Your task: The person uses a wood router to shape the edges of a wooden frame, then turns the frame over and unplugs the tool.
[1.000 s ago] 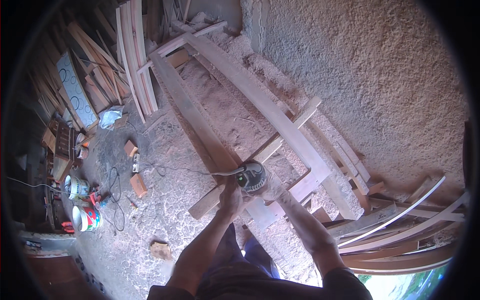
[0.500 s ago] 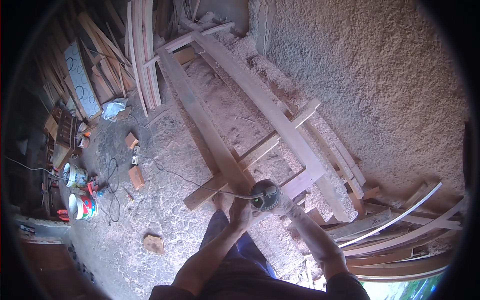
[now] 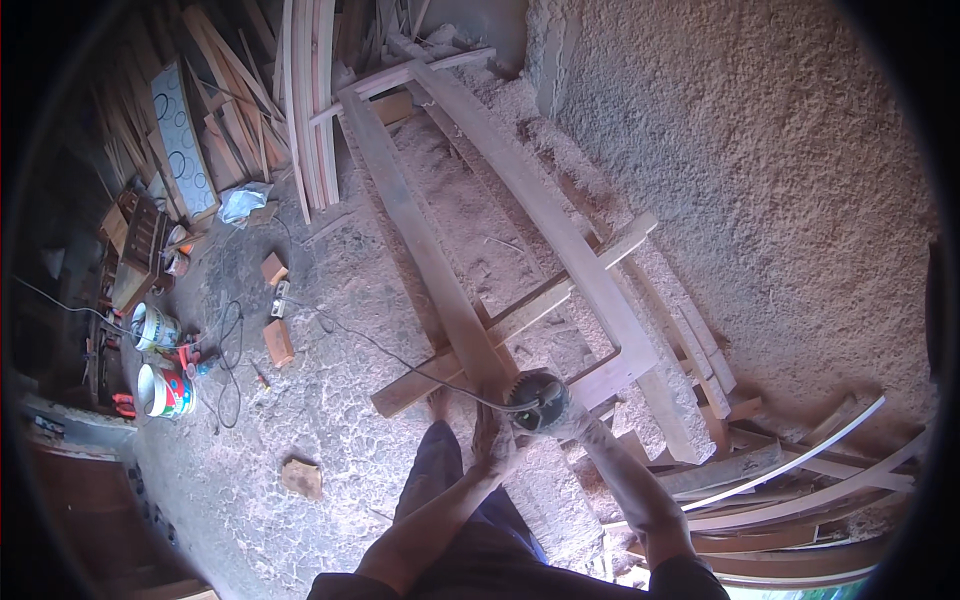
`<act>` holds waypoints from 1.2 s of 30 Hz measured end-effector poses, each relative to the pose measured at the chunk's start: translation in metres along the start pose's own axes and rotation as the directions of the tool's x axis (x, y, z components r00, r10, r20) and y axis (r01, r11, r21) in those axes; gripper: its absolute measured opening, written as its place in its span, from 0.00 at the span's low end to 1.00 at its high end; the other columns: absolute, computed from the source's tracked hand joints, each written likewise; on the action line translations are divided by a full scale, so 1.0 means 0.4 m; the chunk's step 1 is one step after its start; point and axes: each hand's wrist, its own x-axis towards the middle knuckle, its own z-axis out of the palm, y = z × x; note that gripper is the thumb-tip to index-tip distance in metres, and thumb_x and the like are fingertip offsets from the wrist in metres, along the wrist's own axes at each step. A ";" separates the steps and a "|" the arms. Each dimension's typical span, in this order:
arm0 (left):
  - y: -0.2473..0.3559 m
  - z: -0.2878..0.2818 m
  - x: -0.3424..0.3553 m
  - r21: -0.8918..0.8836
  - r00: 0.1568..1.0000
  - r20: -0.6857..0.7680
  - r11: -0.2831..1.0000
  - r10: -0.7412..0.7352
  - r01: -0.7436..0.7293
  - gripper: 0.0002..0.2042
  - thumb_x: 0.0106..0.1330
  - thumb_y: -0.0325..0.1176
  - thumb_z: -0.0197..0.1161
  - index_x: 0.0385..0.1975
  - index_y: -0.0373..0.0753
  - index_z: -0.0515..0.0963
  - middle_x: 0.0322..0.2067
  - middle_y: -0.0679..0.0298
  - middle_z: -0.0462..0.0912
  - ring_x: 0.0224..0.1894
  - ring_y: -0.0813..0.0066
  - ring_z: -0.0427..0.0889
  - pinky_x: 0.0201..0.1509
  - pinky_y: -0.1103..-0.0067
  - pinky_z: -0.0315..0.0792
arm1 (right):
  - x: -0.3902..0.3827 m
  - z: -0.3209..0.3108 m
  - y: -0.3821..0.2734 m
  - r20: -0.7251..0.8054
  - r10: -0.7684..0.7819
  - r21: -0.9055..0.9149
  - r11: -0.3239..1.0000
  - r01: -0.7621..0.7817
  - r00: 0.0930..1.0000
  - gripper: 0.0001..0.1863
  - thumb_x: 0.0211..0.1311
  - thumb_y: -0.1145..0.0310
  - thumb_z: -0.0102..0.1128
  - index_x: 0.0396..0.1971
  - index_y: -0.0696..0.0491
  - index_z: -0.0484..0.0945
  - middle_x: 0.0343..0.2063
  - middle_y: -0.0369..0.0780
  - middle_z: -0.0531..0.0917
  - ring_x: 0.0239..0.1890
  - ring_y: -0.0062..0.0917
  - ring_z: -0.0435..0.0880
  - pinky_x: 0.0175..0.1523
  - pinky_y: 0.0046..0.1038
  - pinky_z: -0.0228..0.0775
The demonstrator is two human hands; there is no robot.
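Observation:
Near the close end of a long wooden plank, my right hand is closed around the right side of a corded power tool with a round dark body and a toothed-looking rim. My left hand is at the tool's left, by the plank's near end, its fingers curled and partly hidden; what they grip cannot be made out. A grey cord runs left from the tool. The plank rests across a crosspiece. A second plank with an angled end lies to the right.
Sawdust and shavings lie around the planks, beside a rough wall. A power strip sits between two bricks on the floor. Two buckets stand at left. Curved offcuts are piled at right, boards at the back.
The whole scene has shifted a little right and down in view. The power tool looks slightly turned, and my left hand sits a little nearer to me. Both hands keep their places around the tool.

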 end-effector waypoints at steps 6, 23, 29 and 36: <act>-0.110 -0.075 0.029 -0.156 0.981 0.178 0.986 0.082 -0.054 0.38 0.61 0.36 0.79 0.70 0.38 0.68 0.63 0.44 0.76 0.66 0.46 0.78 0.68 0.59 0.74 | -0.021 0.043 -0.017 -0.164 -0.015 -0.027 1.000 0.011 0.986 0.37 0.52 0.70 0.82 0.62 0.56 0.72 0.53 0.41 0.82 0.56 0.28 0.84 0.61 0.33 0.81; -0.329 0.012 0.329 0.130 0.967 -0.011 0.959 -0.253 0.252 0.29 0.73 0.33 0.62 0.71 0.32 0.65 0.51 0.43 0.82 0.51 0.44 0.85 0.56 0.56 0.78 | 0.091 0.079 0.066 -0.156 -0.191 -0.373 0.920 0.121 0.969 0.47 0.37 0.65 0.89 0.61 0.50 0.71 0.55 0.40 0.80 0.57 0.32 0.81 0.63 0.35 0.76; -0.334 -0.005 0.322 0.174 0.975 -0.132 0.964 -0.178 0.200 0.28 0.75 0.32 0.58 0.72 0.30 0.64 0.48 0.42 0.84 0.47 0.43 0.87 0.53 0.55 0.79 | 0.167 0.082 0.064 -0.139 -0.159 -0.367 0.925 0.099 0.977 0.52 0.36 0.68 0.88 0.66 0.50 0.66 0.61 0.40 0.75 0.61 0.31 0.78 0.65 0.33 0.75; -0.366 -0.029 0.322 -0.007 0.927 -0.121 0.934 -0.354 0.356 0.28 0.75 0.30 0.57 0.74 0.31 0.63 0.43 0.43 0.87 0.44 0.43 0.87 0.51 0.56 0.79 | 0.319 0.089 -0.003 -0.193 -0.074 -0.041 0.997 0.068 0.978 0.47 0.40 0.71 0.85 0.65 0.52 0.71 0.57 0.39 0.81 0.59 0.29 0.81 0.64 0.31 0.76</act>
